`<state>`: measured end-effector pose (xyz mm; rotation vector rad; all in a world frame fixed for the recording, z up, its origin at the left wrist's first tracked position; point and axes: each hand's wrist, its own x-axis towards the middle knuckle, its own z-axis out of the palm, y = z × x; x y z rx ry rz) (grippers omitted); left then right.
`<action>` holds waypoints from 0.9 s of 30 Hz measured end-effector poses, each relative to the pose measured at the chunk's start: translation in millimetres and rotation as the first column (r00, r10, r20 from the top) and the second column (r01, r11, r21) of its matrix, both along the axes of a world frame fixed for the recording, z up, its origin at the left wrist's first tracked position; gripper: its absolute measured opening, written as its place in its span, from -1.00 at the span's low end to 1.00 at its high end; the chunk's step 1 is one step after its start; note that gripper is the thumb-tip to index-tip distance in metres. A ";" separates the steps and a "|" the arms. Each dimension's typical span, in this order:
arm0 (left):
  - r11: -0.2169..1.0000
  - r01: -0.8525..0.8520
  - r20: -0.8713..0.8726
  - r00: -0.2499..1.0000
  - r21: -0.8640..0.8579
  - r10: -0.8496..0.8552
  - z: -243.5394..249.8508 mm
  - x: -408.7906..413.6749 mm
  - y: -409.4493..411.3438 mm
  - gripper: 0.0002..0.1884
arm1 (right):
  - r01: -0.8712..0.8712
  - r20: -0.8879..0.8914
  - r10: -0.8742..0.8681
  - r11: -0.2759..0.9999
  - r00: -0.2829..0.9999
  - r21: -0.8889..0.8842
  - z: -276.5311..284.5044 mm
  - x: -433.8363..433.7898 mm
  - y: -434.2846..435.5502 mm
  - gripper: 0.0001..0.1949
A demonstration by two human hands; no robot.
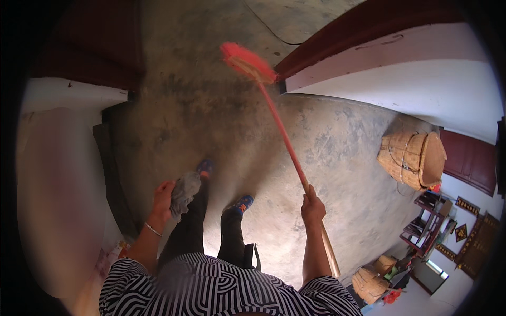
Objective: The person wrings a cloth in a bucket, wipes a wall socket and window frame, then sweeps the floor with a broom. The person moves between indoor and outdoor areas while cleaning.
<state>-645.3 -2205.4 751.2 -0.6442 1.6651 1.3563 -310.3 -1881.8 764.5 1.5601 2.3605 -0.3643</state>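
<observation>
My right hand (313, 208) is wrapped around the wooden handle of a broom (281, 126). The handle is reddish toward the head and bare wood at the lower end, which runs back past my forearm. Its red bristle head (248, 60) points away from me, close to the corner of a wall; whether it touches the floor I cannot tell. My left hand (163, 198) grips a crumpled grey cloth (185, 194) in front of my left leg. A bracelet circles the left wrist.
A doorway with dark red frame sides (332, 37) opens ahead over a concrete floor (189, 118). A cord (269, 28) lies beyond it. To the right are a large woven basket (407, 158), a shelf rack (427, 223) and another basket (369, 282). A blurred surface is at left.
</observation>
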 end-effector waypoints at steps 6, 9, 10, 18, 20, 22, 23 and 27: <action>0.995 0.090 -0.090 0.991 -0.043 -0.094 -17.5 -8.8 -12.4 -0.82 | -0.043 0.233 0.092 0.978 0.968 -0.206 -28.8 -0.7 7.8 -0.49; 1.000 -0.013 -0.056 0.998 -0.017 0.013 -30.9 -8.8 -28.1 -0.81 | -0.054 0.077 0.095 0.906 0.992 -0.421 -0.2 21.6 -30.4 -0.38; 0.999 -0.022 -0.055 0.998 -0.027 0.020 -34.0 -5.7 -28.3 -0.80 | -0.043 0.203 0.139 0.909 0.969 -0.415 25.4 13.2 -33.9 -0.40; 0.982 -0.188 0.032 0.982 -0.019 0.188 -21.0 -20.1 -56.3 -0.80 | -0.476 0.011 0.523 0.784 0.852 -0.398 82.0 -111.0 5.6 -0.41; 0.962 -0.272 0.030 0.962 0.014 0.272 -18.0 -15.2 -69.0 -0.75 | -0.626 -0.096 0.635 0.704 0.766 -0.337 40.2 -163.7 23.9 -0.40; 0.934 -0.355 0.032 0.935 0.030 0.354 -15.8 -8.1 -81.9 -0.77 | -0.727 -0.127 0.726 0.628 0.676 -0.277 1.4 -243.4 29.0 -0.40; 0.917 -0.398 0.031 0.917 0.038 0.397 -15.3 -4.7 -88.2 -0.78 | -0.763 -0.159 0.753 0.592 0.639 -0.260 -18.3 -286.0 28.4 -0.38; 0.796 -0.601 0.095 0.799 0.076 0.594 0.6 5.1 -104.1 -0.81 | -0.852 -0.169 0.840 0.482 0.515 -0.204 -77.5 -390.9 1.1 -0.30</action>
